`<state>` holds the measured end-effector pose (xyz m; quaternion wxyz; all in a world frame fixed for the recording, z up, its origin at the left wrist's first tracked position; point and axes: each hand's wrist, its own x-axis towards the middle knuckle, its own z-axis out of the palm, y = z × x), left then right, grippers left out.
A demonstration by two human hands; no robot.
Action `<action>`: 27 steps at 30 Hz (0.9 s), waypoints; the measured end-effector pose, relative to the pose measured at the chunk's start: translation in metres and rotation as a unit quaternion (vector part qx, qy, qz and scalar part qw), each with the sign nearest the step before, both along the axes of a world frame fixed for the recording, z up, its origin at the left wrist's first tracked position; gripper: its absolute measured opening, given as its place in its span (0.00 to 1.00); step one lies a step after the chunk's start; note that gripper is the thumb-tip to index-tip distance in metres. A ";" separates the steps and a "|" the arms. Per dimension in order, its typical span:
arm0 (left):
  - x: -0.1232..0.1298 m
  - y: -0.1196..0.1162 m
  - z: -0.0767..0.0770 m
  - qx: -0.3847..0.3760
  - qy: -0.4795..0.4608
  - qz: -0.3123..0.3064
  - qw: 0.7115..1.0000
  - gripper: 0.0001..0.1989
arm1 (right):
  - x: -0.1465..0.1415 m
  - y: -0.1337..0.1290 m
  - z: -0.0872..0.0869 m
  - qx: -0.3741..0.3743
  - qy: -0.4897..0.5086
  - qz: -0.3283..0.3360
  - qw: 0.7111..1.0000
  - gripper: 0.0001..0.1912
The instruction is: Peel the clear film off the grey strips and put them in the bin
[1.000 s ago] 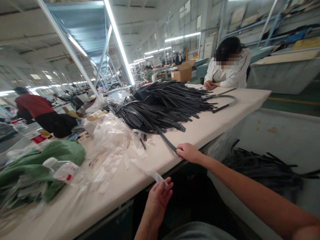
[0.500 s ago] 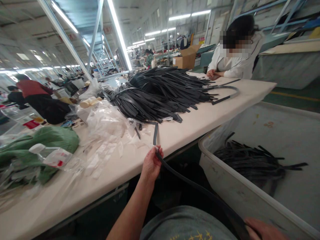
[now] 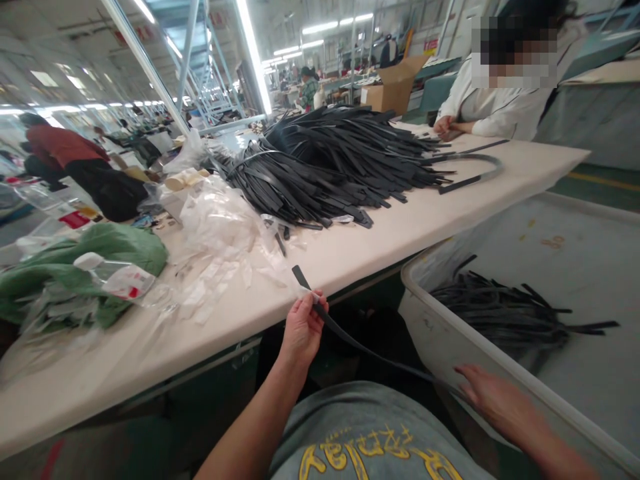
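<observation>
My left hand (image 3: 303,327) is closed in a pinch on a long black strap (image 3: 350,339), close to its squared end. A small white piece, possibly cloth or paper, shows at the fingertips. From there the strap sags across my lap toward my right hand (image 3: 493,400). That hand is slightly blurred, its fingers stretched out over the strap; its palm side is hidden. On the table ahead lies a big heap of black straps (image 3: 330,167), part of it tied in a bundle.
A large pale bin (image 3: 450,340) with more black straps inside stands at my right. Plastic wrapping (image 3: 215,213), a clear bottle (image 3: 117,277) and green cloth (image 3: 145,250) lie on the table (image 3: 240,327) at left. A person in white (image 3: 500,107) leans on its far end.
The strap's far end has come away from the heap and now sticks out just past my left hand. My right hand has risen from the bottom edge, its fingers now stretched out.
</observation>
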<state>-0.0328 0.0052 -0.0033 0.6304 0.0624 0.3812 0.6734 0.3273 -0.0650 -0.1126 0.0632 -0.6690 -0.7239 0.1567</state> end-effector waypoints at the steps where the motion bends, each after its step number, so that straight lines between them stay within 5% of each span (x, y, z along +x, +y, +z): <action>1: 0.003 -0.005 0.000 -0.005 0.001 -0.007 1.000 0.06 | -0.029 0.013 0.014 -0.007 0.029 0.027 0.999 0.18; 3: 0.009 -0.015 -0.003 -0.016 0.002 -0.020 1.000 0.08 | -0.092 0.033 0.045 -0.076 0.197 0.107 0.972 0.24; 6: 0.012 -0.026 -0.007 -0.024 0.013 -0.031 0.999 0.11 | -0.175 0.048 0.086 -0.154 0.397 0.223 0.877 0.19; 9: 0.001 -0.032 -0.007 -0.002 0.031 -0.019 0.999 0.10 | -0.213 0.049 0.107 -0.164 0.432 0.213 0.861 0.17; 14: -0.028 -0.034 0.000 -0.043 -0.011 0.034 0.998 0.07 | -0.194 0.037 0.108 -0.099 0.380 0.164 0.905 0.20; 17: -0.033 -0.033 0.001 -0.061 -0.042 0.041 0.996 0.06 | -0.181 0.027 0.108 -0.049 0.314 0.188 0.929 0.19; 27: -0.020 -0.046 -0.006 -0.036 -0.034 -0.007 0.999 0.09 | -0.199 0.024 0.109 -0.045 0.235 0.206 0.949 0.17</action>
